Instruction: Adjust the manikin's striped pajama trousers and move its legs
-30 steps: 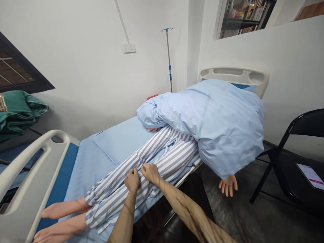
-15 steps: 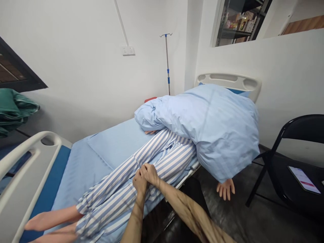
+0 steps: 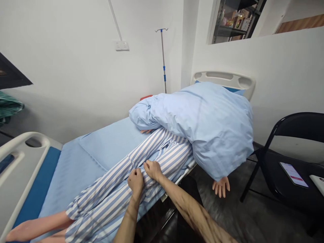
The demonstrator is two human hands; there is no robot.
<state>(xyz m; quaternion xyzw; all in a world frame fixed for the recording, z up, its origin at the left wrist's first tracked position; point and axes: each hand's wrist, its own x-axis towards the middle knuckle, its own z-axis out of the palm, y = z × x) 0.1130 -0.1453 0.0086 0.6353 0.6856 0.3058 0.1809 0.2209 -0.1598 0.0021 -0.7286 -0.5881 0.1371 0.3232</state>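
Note:
A manikin in blue-and-white striped trousers (image 3: 174, 152) lies on its back along the bed. My left hand (image 3: 136, 181) is curled into a fist on the nearer leg around the knee. Close beside it, toward the thigh, my right hand (image 3: 153, 170) rests on the same leg, also a fist. Nothing shows in either hand. A bunched light-blue quilt (image 3: 202, 111) covers the manikin's upper body and head. One manikin hand (image 3: 221, 186) hangs out below the quilt over the bed's near side. A bare foot (image 3: 22, 230) lies by the footboard.
The bed has a blue sheet (image 3: 111, 135), a pale footboard (image 3: 15, 172) and a headboard (image 3: 249, 84). An IV pole (image 3: 162, 50) stands behind it. A black folding chair (image 3: 268, 162) on the right bears a phone (image 3: 293, 174). Green cloth (image 3: 10, 104) hangs at left.
My hands were pressed together on the leg; now they are slightly apart, both as fists. The view has shifted a little to the right. Quilt and manikin look unchanged.

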